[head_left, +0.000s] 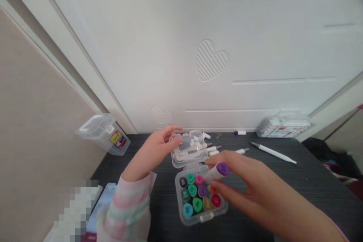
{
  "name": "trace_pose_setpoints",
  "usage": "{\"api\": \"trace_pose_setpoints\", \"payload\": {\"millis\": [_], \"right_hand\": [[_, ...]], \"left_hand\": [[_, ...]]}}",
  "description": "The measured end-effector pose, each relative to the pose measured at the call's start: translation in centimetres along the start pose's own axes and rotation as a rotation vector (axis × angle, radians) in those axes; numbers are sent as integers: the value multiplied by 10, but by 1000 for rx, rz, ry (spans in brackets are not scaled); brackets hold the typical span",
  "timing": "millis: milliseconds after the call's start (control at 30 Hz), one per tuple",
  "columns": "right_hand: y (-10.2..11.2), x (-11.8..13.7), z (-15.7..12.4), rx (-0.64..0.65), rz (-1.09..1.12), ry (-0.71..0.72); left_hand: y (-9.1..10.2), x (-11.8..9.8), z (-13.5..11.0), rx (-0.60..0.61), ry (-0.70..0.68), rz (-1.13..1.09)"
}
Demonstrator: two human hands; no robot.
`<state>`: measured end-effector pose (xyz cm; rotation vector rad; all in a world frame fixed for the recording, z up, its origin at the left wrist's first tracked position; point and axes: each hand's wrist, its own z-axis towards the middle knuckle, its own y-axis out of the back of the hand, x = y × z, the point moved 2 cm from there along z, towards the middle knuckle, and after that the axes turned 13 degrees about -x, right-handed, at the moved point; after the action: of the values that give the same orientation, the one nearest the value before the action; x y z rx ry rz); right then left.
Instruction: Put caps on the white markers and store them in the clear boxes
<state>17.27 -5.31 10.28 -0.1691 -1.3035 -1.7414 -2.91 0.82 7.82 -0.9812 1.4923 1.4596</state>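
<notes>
A clear plastic marker case (pixel 178 193) sits open on the dark table, packed with several upright markers with coloured caps. My left hand (pixel 154 153) grips the edge of the case's raised clear lid (pixel 188 149). My right hand (pixel 249 187) pinches a white marker with a purple cap (pixel 217 171), holding it tilted over the case's right side. The fingers of that hand cover part of the case's right edge.
Loose white markers (pixel 215 149) and a white pen (pixel 273 152) lie behind the case. A blue-capped marker (pixel 239 132) rests near the wall. A clear tub with a label (pixel 103 133) stands at the left; another clear marker box (pixel 283 126) sits back right.
</notes>
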Motion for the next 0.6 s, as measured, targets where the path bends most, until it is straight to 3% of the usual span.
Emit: {"api": "trace_pose_setpoints", "payload": {"millis": [200,367,600], "right_hand": [[2,1,-2,-151,-72,92],[3,3,-2,-121,-88,130],[7,2,3,-60,-85,123]], "left_hand": [[-2,-9,-5,-74,-65,103],[-2,-15,-6,-142,-176,295],[1,-18,-10,-170,-226,378]]}}
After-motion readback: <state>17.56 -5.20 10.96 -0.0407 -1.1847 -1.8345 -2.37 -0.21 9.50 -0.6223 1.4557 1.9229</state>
